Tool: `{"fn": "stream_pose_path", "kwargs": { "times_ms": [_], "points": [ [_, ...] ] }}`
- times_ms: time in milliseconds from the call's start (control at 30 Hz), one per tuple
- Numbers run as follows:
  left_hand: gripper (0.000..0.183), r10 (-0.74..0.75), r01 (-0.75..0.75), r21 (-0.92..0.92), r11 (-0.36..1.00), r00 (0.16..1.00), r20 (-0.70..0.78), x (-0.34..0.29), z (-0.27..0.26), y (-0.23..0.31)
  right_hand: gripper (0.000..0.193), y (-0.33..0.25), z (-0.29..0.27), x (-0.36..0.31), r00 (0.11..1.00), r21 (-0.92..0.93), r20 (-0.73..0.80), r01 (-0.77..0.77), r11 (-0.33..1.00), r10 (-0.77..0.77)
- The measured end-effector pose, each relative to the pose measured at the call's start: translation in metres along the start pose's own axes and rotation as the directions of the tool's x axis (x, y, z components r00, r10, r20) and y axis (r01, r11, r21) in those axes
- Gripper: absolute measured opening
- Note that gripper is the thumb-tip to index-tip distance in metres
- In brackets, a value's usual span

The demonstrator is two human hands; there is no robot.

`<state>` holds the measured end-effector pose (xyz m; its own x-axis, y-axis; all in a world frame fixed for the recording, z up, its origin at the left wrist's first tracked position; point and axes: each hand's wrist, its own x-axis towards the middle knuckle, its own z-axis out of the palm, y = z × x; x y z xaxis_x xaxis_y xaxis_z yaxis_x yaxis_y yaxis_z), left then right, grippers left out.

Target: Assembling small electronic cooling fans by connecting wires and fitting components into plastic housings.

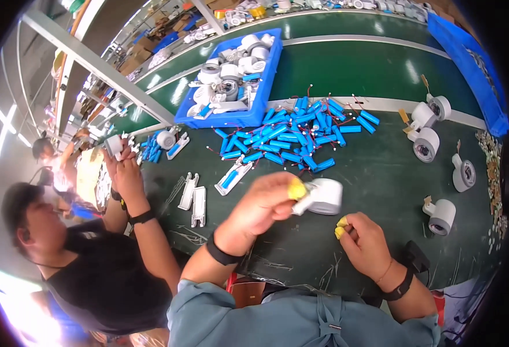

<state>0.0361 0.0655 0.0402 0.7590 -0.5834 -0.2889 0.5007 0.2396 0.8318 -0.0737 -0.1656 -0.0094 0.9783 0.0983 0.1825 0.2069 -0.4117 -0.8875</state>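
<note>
While the left grip point(259, 203) pinches a white casing point(328, 196) by its stem, right of frame centre, a light, steady hold would serve best; right grip point(366, 244), lower right: curled nearly closed, contents unclear.

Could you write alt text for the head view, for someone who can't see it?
A person's left hand holds a white cylindrical part above a dark green worktable, with the curled right hand nearby. Beyond lie a pile of wired blue cylinders and a blue crate heaped with mostly white parts; a co-worker is at the left.
</note>
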Motion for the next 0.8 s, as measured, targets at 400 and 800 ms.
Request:
{"fn": "stream_pose_path", "kwargs": {
  "times_ms": [400,800],
  "points": [
    [0.020,0.617,-0.393,0.476,0.787,0.467,-0.634,-0.058,-0.186,0.134,0.015,0.000,-0.002,0.002,0.999,-0.047,0.040,0.015,0.999,-0.014],
    [0.036,0.578,0.110,0.911,-0.397,0.801,0.155,-0.131,-0.187,0.015,0.015,-0.004,-0.001,-0.001,0.997,-0.078,0.058,0.045,0.996,-0.040]
  ]
}}
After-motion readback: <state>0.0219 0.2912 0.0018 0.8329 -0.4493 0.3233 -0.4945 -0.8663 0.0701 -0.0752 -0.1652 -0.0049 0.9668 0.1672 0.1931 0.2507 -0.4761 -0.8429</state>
